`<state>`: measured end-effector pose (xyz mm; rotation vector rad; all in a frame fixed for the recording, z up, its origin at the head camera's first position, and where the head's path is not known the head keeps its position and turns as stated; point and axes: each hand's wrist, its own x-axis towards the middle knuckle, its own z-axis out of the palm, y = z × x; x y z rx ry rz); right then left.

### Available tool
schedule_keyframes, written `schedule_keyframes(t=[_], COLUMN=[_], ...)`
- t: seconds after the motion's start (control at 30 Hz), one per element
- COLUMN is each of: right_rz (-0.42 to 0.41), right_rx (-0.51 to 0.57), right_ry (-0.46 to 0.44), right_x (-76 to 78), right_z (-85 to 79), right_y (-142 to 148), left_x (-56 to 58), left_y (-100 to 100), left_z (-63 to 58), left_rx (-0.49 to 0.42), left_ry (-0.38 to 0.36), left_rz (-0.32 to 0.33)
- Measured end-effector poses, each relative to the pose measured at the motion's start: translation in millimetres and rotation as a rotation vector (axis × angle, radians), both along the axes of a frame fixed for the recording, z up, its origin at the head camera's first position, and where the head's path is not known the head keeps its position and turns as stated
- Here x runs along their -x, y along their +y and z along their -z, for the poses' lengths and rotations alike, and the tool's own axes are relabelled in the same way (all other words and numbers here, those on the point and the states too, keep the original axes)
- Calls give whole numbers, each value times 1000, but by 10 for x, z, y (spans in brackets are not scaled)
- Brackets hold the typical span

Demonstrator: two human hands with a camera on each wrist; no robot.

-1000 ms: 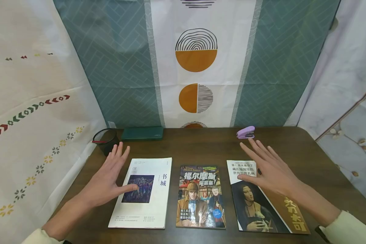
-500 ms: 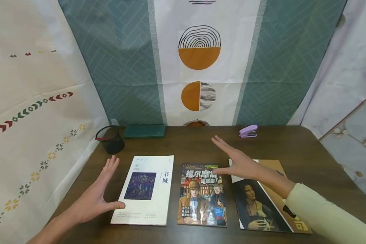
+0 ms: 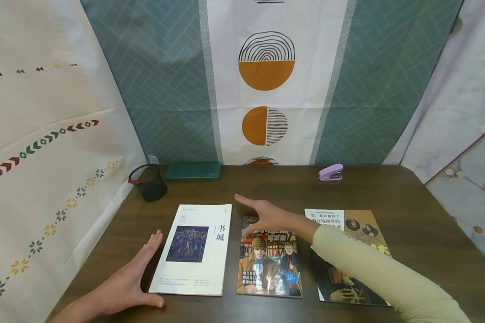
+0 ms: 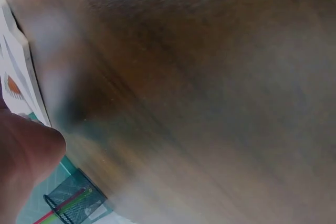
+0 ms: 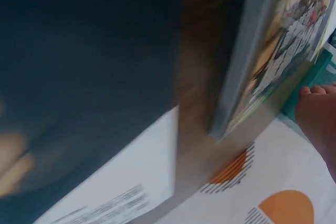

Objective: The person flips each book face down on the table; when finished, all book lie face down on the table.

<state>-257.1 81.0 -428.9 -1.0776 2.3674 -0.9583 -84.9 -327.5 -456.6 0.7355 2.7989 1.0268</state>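
Plainly, the left hand and right hand held nothing, thumbs apart from fingers; a low right-hand sweep could, I thought, knock the white book askew.

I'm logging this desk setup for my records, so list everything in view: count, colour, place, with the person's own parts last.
table: 1, brown, beneath the books
white book: 1, white with dark picture, left of the row
illustrated book: 1, multicoloured, middle
portrait book: 1, white, tan and black, right
mesh cup: 1, black, back left
sticks: count unclear, red and green, in the cup
flat case: 1, green, right of the cup
stapler: 1, purple, back right
hanging cloths: teal-white-orange behind; pale patterned ones at both sides
left hand: 1, bare, left of the white book
right hand: 1, bare, over the illustrated book's top
right sleeve: 1, pale yellow, across the portrait book
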Motion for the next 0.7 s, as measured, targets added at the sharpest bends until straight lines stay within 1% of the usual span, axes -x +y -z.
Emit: schedule_keyframes(t=[0.1,0.17,0.33,0.4,0.5,0.63,0.7], right_rz=[-31,-47,-68,-79,-86,-73,-68], right_rx=[-23,-57,-142,-156,-166,-185,-190], right_ry=[-8,-5,3,5,18,62,85], right_x=[81,135,212,231,266,299,301], right_z=[-1,-8,-1,17,41,62,75], right_y=[-164,-252,-398,-435,-471,-501,-514], left_x=[-22,-35,-45,-44,-46,-30,-17], left_y=[-7,-12,-20,-18,-16,-18,-25], left_z=[34,57,82,70,28,-49,-76], left_rx=[29,58,103,122,169,287,344], left_ry=[-4,-8,28,49,27,10,40], left_rz=[16,15,53,71,63,46,56])
